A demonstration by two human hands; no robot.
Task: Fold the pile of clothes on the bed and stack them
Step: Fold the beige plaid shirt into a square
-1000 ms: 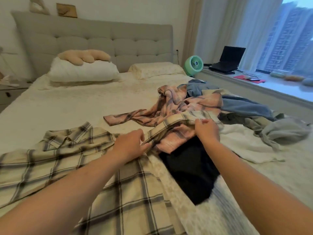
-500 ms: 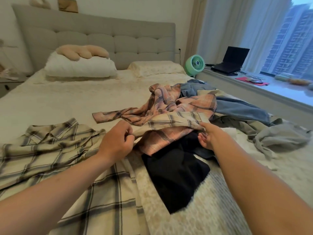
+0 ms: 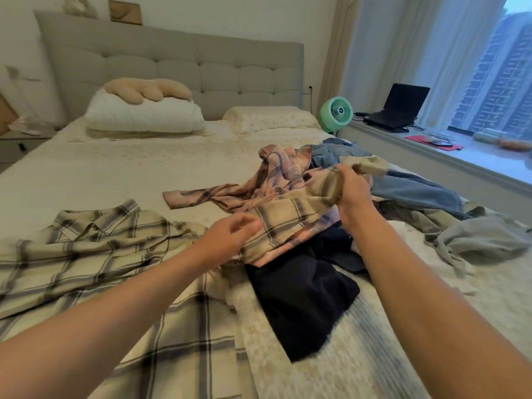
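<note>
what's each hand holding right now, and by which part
The right hand grips the beige plaid shirt by its sleeve end, lifted over the pile. The left hand rests on the same sleeve nearer the body; its grip is too blurred to tell.

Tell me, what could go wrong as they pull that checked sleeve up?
The right hand grips the sleeve of the beige checked shirt, which lies over the pink plaid shirt; lifting may drag that along. The left hand looks blurred and its grip is unclear, so the spread body could bunch.
</note>
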